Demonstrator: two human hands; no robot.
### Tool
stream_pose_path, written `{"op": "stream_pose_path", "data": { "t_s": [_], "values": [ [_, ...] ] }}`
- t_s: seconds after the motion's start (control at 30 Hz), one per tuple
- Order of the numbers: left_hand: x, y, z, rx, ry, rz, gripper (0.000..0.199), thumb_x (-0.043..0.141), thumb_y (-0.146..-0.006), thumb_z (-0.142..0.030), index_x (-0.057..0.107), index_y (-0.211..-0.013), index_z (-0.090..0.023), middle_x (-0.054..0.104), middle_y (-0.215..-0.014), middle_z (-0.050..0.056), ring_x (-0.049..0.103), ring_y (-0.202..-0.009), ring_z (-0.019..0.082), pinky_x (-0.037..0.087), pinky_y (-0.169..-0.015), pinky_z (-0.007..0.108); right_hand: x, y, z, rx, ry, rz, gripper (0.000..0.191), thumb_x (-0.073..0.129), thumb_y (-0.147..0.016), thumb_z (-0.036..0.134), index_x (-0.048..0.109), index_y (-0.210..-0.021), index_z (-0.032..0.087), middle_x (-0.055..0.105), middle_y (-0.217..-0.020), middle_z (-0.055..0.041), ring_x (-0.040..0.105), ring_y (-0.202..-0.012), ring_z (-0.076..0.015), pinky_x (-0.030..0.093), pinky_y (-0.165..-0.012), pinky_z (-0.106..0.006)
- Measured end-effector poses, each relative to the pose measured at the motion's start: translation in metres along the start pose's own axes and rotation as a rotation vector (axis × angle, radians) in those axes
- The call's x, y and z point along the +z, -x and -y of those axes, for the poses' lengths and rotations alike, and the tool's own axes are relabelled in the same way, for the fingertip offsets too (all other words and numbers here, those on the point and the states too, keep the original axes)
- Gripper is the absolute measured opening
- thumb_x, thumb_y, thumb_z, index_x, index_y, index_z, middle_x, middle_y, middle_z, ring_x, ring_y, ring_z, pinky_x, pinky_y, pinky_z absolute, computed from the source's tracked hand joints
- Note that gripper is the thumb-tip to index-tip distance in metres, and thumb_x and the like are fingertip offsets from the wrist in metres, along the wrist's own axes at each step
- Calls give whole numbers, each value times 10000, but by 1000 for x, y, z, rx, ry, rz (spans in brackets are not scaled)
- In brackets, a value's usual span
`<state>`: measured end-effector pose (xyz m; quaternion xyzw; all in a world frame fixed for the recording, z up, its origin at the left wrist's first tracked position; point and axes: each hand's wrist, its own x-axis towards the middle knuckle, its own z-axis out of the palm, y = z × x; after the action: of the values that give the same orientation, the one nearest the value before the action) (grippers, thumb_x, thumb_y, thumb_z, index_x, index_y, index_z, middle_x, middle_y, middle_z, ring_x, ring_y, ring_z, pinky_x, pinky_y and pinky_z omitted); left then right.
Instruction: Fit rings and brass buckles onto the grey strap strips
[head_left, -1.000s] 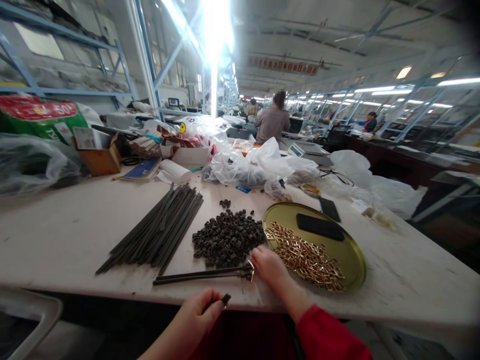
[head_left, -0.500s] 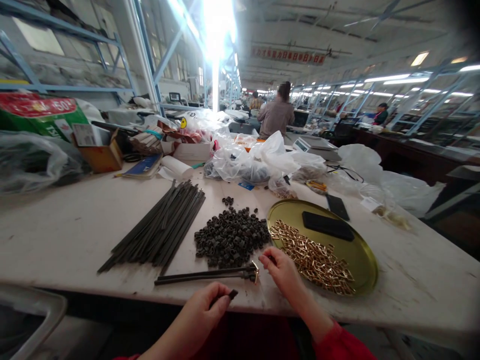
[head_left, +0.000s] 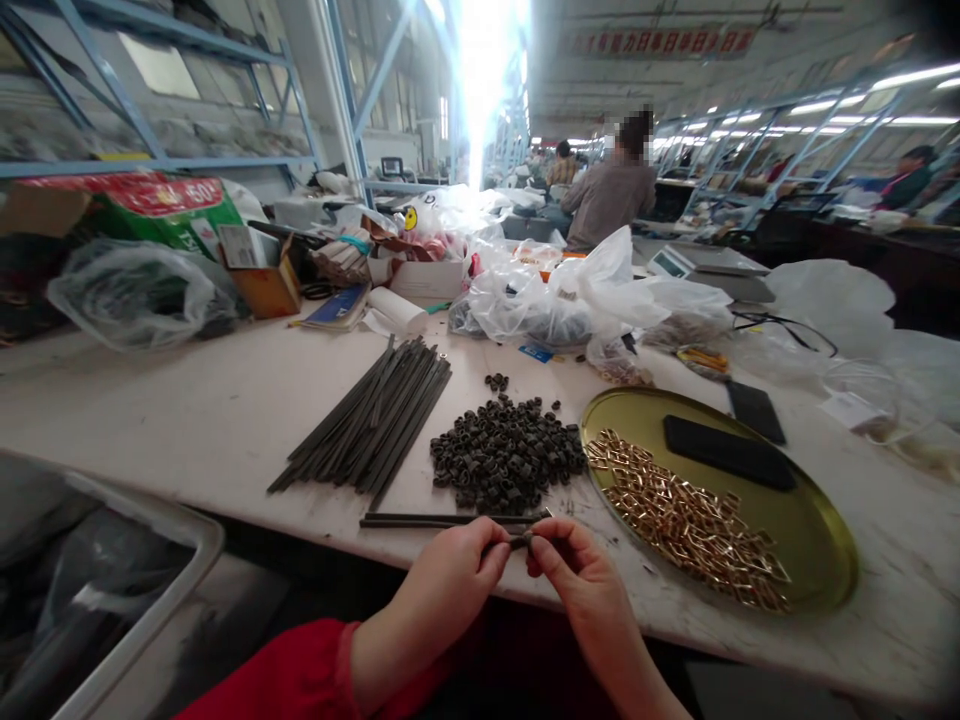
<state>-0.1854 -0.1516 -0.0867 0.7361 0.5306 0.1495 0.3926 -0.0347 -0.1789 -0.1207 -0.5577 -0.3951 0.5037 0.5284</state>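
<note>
My left hand (head_left: 457, 575) pinches a short end of a dark strap at the table's front edge. Fingertips of my right hand (head_left: 574, 570) close on the same dark piece, where a small loop seems to sit. Just behind both hands lie a few dark straps (head_left: 420, 521), side by side. Beyond them is a heap of small dark loops (head_left: 506, 455). To its left is a bundle of long dark straps (head_left: 375, 415). Gold buckles (head_left: 690, 520) fill part of a round gold tray (head_left: 832, 570) on the right, beside a black flat object (head_left: 727, 452).
Plastic bags (head_left: 555, 300) and a scale (head_left: 709, 265) stand along the back of the table (head_left: 187, 410). A white bin (head_left: 150, 640) is at lower left. A person (head_left: 611, 195) in a grey-brown top is farther back.
My hands, apart before, have come together on the dark piece. The right hand has moved left from beside the tray. The camera view has shifted left and down.
</note>
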Motion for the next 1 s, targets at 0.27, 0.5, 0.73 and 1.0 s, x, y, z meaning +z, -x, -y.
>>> {"op": "stream_pose_path", "data": {
  "t_s": [0.27,0.5,0.73,1.0],
  "values": [
    [1,8,0,6,-19,38,204,425,-835,-254,608,-776,-186,652,-760,32,579,-712,183,364,-628,251,4,10,-7,-43,64,74,249,680,-685,419,638,-776,192,613,-637,3,549,-600,-154,442,-577,-266],
    [5,22,-3,74,225,-8,290,342,-825,-123,476,-1082,-143,622,-975,75,574,-902,178,414,-817,281,14,20,-11,-79,21,52,222,686,-694,389,631,-817,212,655,-779,-28,598,-719,-195,486,-658,-308],
    [2,33,1,94,303,15,283,348,-864,-165,429,-1135,-163,626,-1003,68,584,-906,176,428,-823,289,15,33,-4,-91,-23,39,260,567,-788,459,654,-875,230,651,-810,-28,593,-767,-190,492,-702,-301],
    [4,34,8,102,328,84,296,368,-854,-168,439,-1140,-143,609,-1055,90,571,-965,176,421,-843,272,19,32,-18,269,-386,293,378,675,-722,413,645,-1043,215,695,-893,-37,624,-870,-213,461,-812,-346]
  ]
}}
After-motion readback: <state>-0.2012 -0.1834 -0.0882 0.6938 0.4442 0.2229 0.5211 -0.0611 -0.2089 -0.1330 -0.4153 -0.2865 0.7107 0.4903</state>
